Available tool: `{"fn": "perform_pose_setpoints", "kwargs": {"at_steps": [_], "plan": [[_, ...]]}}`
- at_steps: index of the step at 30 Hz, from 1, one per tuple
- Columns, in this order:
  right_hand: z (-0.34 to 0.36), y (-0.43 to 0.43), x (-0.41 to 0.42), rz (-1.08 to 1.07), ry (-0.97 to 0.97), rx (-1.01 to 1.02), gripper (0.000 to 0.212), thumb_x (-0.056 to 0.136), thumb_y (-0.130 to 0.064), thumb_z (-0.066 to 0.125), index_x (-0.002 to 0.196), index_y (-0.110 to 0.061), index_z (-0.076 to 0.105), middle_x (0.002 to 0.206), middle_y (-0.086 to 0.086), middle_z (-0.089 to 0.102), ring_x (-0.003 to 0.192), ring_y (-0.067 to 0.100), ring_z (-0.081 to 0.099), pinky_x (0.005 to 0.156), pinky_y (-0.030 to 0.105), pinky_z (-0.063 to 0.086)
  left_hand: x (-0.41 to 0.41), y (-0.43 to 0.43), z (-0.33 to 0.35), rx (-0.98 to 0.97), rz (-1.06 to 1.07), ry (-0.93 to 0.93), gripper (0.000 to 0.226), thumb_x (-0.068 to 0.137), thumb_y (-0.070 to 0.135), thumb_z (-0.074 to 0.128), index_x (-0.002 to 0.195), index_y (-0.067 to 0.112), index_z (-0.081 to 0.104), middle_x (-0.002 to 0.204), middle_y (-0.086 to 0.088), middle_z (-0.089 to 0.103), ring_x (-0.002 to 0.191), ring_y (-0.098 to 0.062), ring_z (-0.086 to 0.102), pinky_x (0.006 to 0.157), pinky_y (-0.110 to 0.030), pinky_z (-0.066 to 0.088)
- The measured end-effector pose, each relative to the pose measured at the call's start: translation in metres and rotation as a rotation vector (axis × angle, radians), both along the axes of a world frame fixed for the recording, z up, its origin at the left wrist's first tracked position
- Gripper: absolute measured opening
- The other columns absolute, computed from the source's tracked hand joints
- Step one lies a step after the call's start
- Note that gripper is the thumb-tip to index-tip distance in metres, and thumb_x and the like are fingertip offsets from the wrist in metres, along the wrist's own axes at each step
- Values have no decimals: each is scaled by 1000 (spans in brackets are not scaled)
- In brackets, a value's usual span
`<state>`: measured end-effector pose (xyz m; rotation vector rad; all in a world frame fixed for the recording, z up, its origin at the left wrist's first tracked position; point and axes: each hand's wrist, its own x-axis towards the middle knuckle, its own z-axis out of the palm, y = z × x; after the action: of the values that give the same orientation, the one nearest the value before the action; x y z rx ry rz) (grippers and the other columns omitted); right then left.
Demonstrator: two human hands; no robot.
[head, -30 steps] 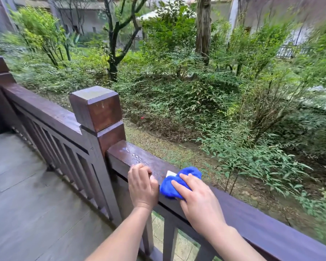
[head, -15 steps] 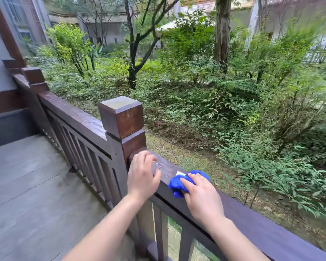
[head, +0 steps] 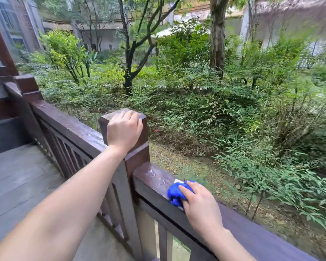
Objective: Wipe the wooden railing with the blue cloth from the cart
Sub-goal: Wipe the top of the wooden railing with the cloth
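The bunched bright-blue cloth (head: 175,194) sits on the flat top of the dark brown wooden railing (head: 262,232), a little to the right of the square wooden post (head: 137,159). The right hand (head: 199,206) curls its fingers over the cloth and presses down, probably to drag it through the droplets (head: 158,178) lying between cloth and post. The left hand (head: 123,129) grips the post's block cap, fingers wrapped over its top, seemingly as a brace.

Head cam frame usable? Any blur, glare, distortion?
Head view: soft even daylight, no hard shadows; foliage smeared at the right edge; left forearm soft; blue cloth, right hand, left hand on the post sharp; wet glints on the railing; wide-angle tilts edge verticals.
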<state>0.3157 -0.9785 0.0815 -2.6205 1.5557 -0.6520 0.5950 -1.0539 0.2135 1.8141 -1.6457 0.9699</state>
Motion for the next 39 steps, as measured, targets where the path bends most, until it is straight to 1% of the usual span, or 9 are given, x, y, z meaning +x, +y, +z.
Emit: {"fn": "perform_pose_setpoints", "kwargs": {"at_steps": [2,6,13,18,24,29,33,37,39], "plan": [[2,-4,13,-52,13,40,34,86,-27,58,120,-23,62,137,8,55,123,31,51,105,35,39,3,-1,-2,-70,-9,-49,26,98,24,49,100,13,72,103,-6,75,97,-27,70,80,-40,57],[-17,8,5,46,39,-12,40,71,-26,69,111,-24,68,123,7,66,111,32,62,93,42,52,9,-4,-8,-191,-58,-133,21,96,19,55,99,12,75,97,-5,77,91,-26,73,73,-38,59],[3,-31,53,-115,-26,47,36,91,-29,50,126,-25,54,144,6,47,126,28,44,103,34,37,15,-14,-15,-360,-130,-142,24,96,20,52,95,12,75,93,-3,77,86,-26,73,72,-36,58],[-20,-4,39,110,40,-31,37,81,-30,64,118,-27,59,134,8,59,122,34,55,101,46,46,17,-17,-17,-395,-146,-147,22,95,19,53,93,14,74,91,-3,76,85,-25,72,72,-36,55],[1,-32,68,-97,-7,24,33,89,-28,52,121,-21,59,141,12,50,125,31,47,104,36,37,16,-15,-17,-410,-166,-127,21,94,18,55,95,13,76,94,-3,77,87,-25,73,74,-36,57],[-18,-17,74,137,54,-37,41,74,-28,63,116,-26,63,128,10,63,115,33,60,96,43,50,17,-17,-19,-431,-196,-113,21,94,18,55,93,14,76,94,-2,77,86,-24,73,75,-35,58],[-3,-51,90,-38,-11,8,29,86,-30,52,111,-19,60,126,9,58,114,33,54,89,37,45,16,-18,-18,-443,-206,-88,21,94,18,55,93,14,75,93,-2,77,85,-24,73,73,-35,58],[4,-53,129,-59,-26,92,35,92,-27,50,126,-20,54,148,14,41,134,33,37,110,39,31,16,-18,-19,-462,-246,-52,18,93,16,57,90,15,75,91,-1,76,83,-24,72,73,-36,57],[-5,-34,124,71,18,18,35,84,-24,59,119,-19,59,138,15,52,127,38,47,106,43,39,18,-19,-20,-475,-260,-25,17,92,15,58,89,15,75,91,-1,76,83,-24,72,73,-37,57]]}}
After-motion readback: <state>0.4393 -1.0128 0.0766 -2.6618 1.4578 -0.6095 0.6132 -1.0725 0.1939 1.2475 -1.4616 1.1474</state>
